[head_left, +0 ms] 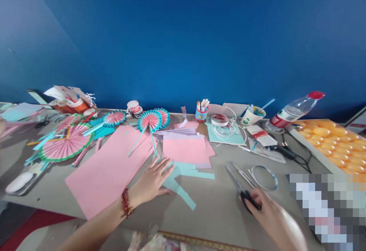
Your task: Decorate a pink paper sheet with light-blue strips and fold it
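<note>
My left hand (pixel 154 176) is spread flat with its fingers apart, over the edges of a light blue cut paper (pixel 183 190) and near a large pink sheet (pixel 100 171). A red bead bracelet circles that wrist. At the right, my right hand (pixel 268 213) is closed around the black handles of a pair of scissors (pixel 235 178), whose blades point away from me over the table. A metal craft knife (pixel 243 174) and a roll of clear tape (pixel 264 177) lie beside them. Smaller pink sheets (pixel 184 146) rest just beyond my left hand.
Pleated paper fans (pixel 150 121) and a green-edged pink fan (pixel 67 142) lie left. Toward the wall stand a pen cup (pixel 201 113), a paper cup (pixel 253 115) and a tilted-looking bottle (pixel 294 111). An orange bubbled panel (pixel 331 140) is right. Part of another person's hand (pixel 2 125) shows far left.
</note>
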Available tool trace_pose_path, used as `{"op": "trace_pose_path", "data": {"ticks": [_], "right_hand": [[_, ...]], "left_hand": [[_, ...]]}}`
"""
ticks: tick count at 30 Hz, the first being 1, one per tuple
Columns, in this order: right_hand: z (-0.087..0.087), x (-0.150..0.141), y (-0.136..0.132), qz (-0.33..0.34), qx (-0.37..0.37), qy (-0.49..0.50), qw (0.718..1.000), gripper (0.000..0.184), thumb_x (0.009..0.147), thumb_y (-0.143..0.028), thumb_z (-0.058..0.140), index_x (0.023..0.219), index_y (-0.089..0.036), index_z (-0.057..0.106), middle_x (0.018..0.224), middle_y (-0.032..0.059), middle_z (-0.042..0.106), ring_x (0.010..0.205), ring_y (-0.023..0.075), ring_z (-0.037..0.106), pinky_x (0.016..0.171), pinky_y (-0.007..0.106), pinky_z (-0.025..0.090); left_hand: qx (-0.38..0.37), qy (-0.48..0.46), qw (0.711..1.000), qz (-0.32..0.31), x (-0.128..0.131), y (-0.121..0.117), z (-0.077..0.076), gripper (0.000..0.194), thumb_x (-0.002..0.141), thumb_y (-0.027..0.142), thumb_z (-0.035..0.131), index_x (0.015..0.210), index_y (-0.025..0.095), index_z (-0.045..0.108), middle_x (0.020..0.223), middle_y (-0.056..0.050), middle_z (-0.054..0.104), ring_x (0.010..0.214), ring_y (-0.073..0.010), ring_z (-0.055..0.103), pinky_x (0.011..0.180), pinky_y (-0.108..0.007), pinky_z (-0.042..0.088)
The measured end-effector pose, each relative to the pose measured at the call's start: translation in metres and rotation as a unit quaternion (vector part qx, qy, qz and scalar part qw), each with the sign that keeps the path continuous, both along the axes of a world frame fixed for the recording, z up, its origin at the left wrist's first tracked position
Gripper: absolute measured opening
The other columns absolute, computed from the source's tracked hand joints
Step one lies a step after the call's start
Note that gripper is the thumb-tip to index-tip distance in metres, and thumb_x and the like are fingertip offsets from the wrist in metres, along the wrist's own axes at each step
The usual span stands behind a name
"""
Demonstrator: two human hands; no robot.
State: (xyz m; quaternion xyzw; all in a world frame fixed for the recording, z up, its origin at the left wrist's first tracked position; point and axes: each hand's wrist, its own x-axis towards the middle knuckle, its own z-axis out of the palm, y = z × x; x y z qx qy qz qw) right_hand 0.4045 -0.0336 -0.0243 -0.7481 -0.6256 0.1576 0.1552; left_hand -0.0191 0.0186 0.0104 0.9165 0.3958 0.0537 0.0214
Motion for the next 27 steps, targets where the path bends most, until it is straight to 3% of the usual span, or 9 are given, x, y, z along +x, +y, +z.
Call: {"op": "trace_pose_path", "data": {"ticks": [3,6,9,12,15,19,24,27], "right_hand": [[0.001,0.001,0.001,-0.008,-0.004,0.003,1.0,0.03,0.079,-0.058,0.052,0.082,-0.029,0.05,0.071,0.0006,0.069,0.062,0.0218,0.068,0.053,0.029,0.044],[0.003,0.002,0.004,-0.015,-0.009,0.007,1.0,0.032,0.077,-0.06,0.05,0.082,-0.029,0.05,0.071,0.0017,0.069,0.063,0.0229,0.069,0.053,0.029,0.044],[0.003,0.004,0.007,-0.022,-0.008,-0.004,1.0,0.033,0.077,-0.061,0.048,0.082,-0.029,0.049,0.072,0.0022,0.069,0.063,0.0232,0.069,0.052,0.029,0.043],[0.006,0.004,0.009,-0.023,-0.004,-0.023,0.999,0.031,0.08,-0.059,0.048,0.082,-0.028,0.048,0.074,0.0031,0.071,0.061,0.0228,0.068,0.051,0.029,0.041],[0.011,0.0,0.01,-0.025,0.007,-0.036,0.999,0.027,0.082,-0.055,0.047,0.082,-0.028,0.048,0.076,0.0043,0.072,0.061,0.0227,0.068,0.05,0.029,0.04],[0.014,-0.007,0.014,-0.036,0.03,-0.032,0.998,0.025,0.083,-0.052,0.044,0.087,-0.027,0.048,0.08,0.0059,0.073,0.063,0.024,0.069,0.051,0.03,0.041],[0.012,-0.011,0.021,-0.044,0.047,-0.039,0.997,0.026,0.084,-0.052,0.044,0.09,-0.027,0.049,0.084,0.0059,0.073,0.066,0.0239,0.07,0.05,0.03,0.04],[0.014,-0.011,0.026,-0.031,0.013,-0.071,0.997,0.024,0.085,-0.051,0.047,0.083,-0.027,0.049,0.079,0.0037,0.072,0.063,0.0221,0.069,0.051,0.028,0.038]], "left_hand": [[-0.005,-0.009,1.0,0.007,0.001,-0.012,-0.002,0.05,0.097,0.036,0.059,0.143,0.023,0.045,0.14,-0.009,0.055,0.132,-0.0246,0.049,0.12,-0.051,0.024],[-0.011,-0.04,0.999,0.03,0.005,-0.019,0.0,0.044,0.096,0.019,0.056,0.139,0.025,0.049,0.125,-0.006,0.061,0.122,-0.0223,0.055,0.116,-0.046,0.034],[-0.032,-0.064,0.997,0.041,0.009,-0.018,0.002,0.057,0.093,0.026,0.063,0.145,0.023,0.041,0.134,-0.011,0.055,0.129,-0.027,0.05,0.112,-0.047,0.04],[-0.047,-0.066,0.996,0.022,0.013,-0.014,0.0,0.074,0.089,0.033,0.069,0.151,0.021,0.031,0.146,-0.013,0.047,0.137,-0.0297,0.042,0.115,-0.051,0.035],[-0.059,-0.07,0.996,0.024,0.019,-0.014,-0.002,0.065,0.091,0.019,0.063,0.149,0.023,0.033,0.143,-0.009,0.052,0.133,-0.0252,0.046,0.117,-0.047,0.035],[-0.075,-0.079,0.993,0.045,0.023,-0.017,-0.005,0.058,0.091,0.008,0.052,0.145,0.026,0.04,0.13,-0.007,0.058,0.122,-0.0232,0.053,0.107,-0.042,0.045],[-0.06,-0.075,0.995,0.018,0.022,-0.019,-0.008,0.062,0.092,0.002,0.043,0.15,0.023,0.033,0.116,-0.008,0.062,0.107,-0.0225,0.059,0.096,-0.04,0.051],[-0.056,-0.086,0.994,-0.023,0.02,-0.02,-0.005,0.063,0.095,0.006,0.045,0.152,0.026,0.03,0.119,-0.008,0.061,0.11,-0.0227,0.059,0.098,-0.041,0.05]]}}
